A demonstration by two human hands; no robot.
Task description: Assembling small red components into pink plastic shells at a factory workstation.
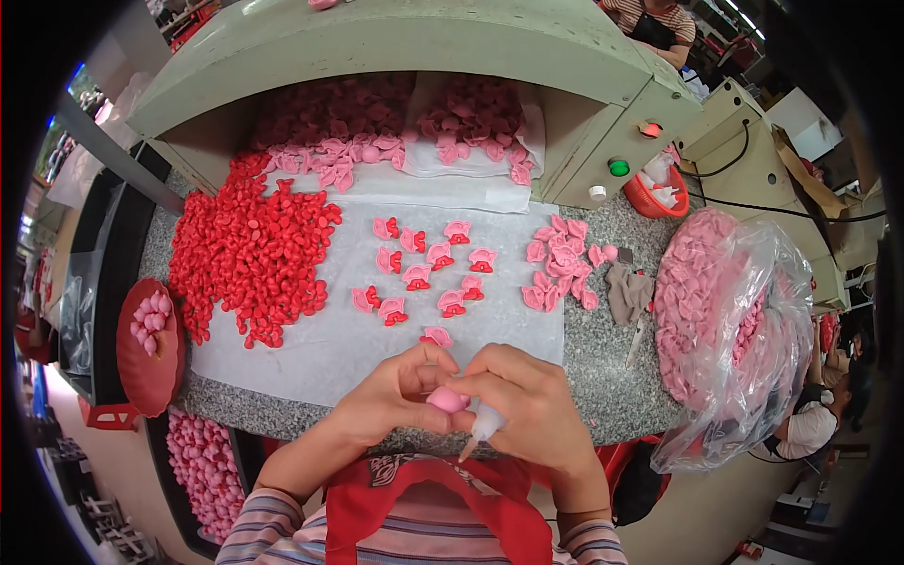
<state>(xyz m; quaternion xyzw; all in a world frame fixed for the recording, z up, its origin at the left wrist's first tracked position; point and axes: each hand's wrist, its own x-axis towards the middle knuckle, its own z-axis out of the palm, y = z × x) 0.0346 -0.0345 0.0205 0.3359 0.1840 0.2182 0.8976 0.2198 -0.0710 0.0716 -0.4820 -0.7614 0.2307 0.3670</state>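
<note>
Close to the counter's near edge, my left hand [384,403] is closed on a small round pink piece [448,399]. My right hand [535,400] holds a translucent white squeeze bottle [488,421] against its palm, the thin nozzle slanting down toward my apron. Thumb and forefinger of that hand reach the top of the pink piece; what they pinch there is hidden. Just beyond my hands lies a pink shaped part [436,336] on the white paper sheet [282,372]. Farther off, several pink parts with red pieces attached [416,276] are spread out.
A heap of red pieces [254,254] is at left, beside a red dish [141,381] with pink balls. Pink parts [562,264] lie right, near a grey cloth [628,294] and a clear bag of pink parts [730,330]. A green-grey machine [395,42] stands behind.
</note>
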